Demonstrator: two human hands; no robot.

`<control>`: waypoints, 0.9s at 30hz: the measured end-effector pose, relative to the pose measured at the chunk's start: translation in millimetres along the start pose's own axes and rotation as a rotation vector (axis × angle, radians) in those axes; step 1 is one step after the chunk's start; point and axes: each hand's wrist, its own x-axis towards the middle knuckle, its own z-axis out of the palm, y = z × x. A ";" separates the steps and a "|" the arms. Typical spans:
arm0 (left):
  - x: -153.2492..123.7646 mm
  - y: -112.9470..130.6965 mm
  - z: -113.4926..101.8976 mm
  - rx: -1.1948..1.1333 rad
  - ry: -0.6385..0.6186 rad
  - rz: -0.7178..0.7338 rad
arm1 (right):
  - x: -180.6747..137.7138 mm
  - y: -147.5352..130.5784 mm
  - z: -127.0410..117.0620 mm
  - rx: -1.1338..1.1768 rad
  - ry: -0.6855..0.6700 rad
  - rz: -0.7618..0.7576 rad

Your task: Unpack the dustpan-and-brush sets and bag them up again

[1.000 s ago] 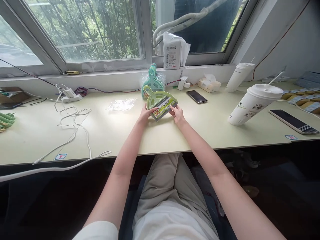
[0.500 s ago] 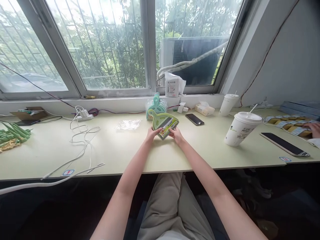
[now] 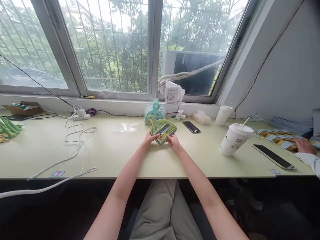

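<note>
Pinched between left hand [image 3: 150,137] and right hand [image 3: 173,140] mid-way along the pale table [image 3: 117,153], a green dustpan [image 3: 156,124] tilts just before a teal dustpan [image 3: 155,111].
Its fan-shaped body is yellowish green, carrying a bright printed label [image 3: 166,134] and dark bristles [image 3: 163,128]; a slim handle [image 3: 150,118] points to the far left.

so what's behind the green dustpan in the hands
Behind the green dustpan, at least one teal dustpan in clear plastic shows, handle up. The green one hides part of its lower edge, so anything there can't be seen.
</note>
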 end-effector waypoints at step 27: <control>4.2 -4.9 13.7 0.006 -0.075 0.030 | 15.0 1.6 -21.0 0.067 -0.053 0.007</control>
